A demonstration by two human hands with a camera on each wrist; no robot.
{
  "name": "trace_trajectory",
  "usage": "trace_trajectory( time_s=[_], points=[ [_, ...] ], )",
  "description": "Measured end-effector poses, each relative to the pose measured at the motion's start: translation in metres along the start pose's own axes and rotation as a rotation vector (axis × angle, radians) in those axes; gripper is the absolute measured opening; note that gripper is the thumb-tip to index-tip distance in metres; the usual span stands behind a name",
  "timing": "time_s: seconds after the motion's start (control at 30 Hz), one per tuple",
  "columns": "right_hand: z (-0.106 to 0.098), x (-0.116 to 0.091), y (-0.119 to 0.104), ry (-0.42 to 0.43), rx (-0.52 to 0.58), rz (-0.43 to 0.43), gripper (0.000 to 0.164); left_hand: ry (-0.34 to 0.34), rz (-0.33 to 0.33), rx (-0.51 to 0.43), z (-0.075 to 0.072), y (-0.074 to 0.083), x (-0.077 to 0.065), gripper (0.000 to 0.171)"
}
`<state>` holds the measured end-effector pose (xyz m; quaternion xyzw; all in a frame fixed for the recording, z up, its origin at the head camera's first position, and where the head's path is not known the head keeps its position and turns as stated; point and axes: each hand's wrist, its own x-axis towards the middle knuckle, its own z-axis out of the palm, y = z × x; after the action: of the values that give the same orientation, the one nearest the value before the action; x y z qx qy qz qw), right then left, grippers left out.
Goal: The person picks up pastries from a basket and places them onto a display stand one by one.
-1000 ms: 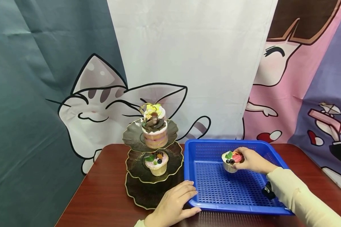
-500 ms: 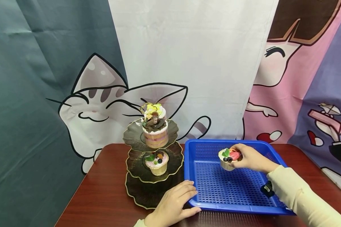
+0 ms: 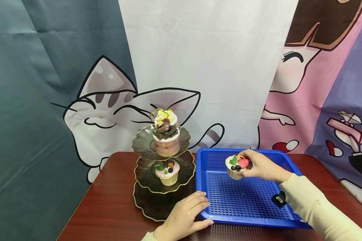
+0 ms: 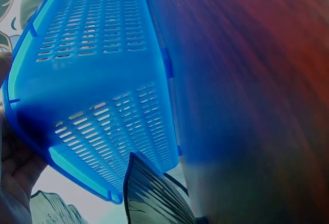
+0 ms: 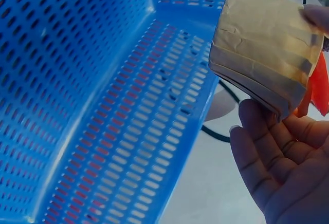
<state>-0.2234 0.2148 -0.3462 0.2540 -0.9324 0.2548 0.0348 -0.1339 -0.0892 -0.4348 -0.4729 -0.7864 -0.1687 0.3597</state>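
Note:
My right hand (image 3: 259, 166) holds a cupcake (image 3: 231, 169) over the blue plastic basket (image 3: 241, 221), thumb and fingers around its side. White cream, a green leaf, dark berries and a red strawberry piece top it. In the right wrist view, the cupcake's pale paper cup (image 5: 262, 44) is tilted, with the basket wall (image 5: 133, 116) beside it. My left hand (image 3: 184, 214) holds the basket's near left corner, thumb on the front rim and fingers over the left rim. In the left wrist view, its fingers (image 4: 23, 170) show at the rim.
Left of the basket stands a dark, gold-edged tiered stand (image 3: 157, 206). Its top tier bears a layered cake cup (image 3: 167, 145) and a yellow-topped one behind; the middle tier bears another cupcake (image 3: 169, 177). A cartoon-printed curtain (image 3: 205, 67) hangs behind the reddish table (image 3: 99, 197).
My right hand has moved left and slightly up with the cupcake, over the basket. The left hand has stayed at the basket's corner.

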Motion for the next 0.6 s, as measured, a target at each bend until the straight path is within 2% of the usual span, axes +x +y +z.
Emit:
trace_trajectory(
  time_s=[0.33,0.6],
  points=[
    [-0.002,0.01,-0.019,-0.024,0.036,-0.003,0.054,-0.027,-0.032,-0.023,-0.001,0.0,-0.001,0.037],
    [0.0,0.022,-0.032,-0.003,0.071,-0.061,0.052,-0.025,-0.031,-0.017,0.0,0.001,-0.001,0.037]
  ],
)
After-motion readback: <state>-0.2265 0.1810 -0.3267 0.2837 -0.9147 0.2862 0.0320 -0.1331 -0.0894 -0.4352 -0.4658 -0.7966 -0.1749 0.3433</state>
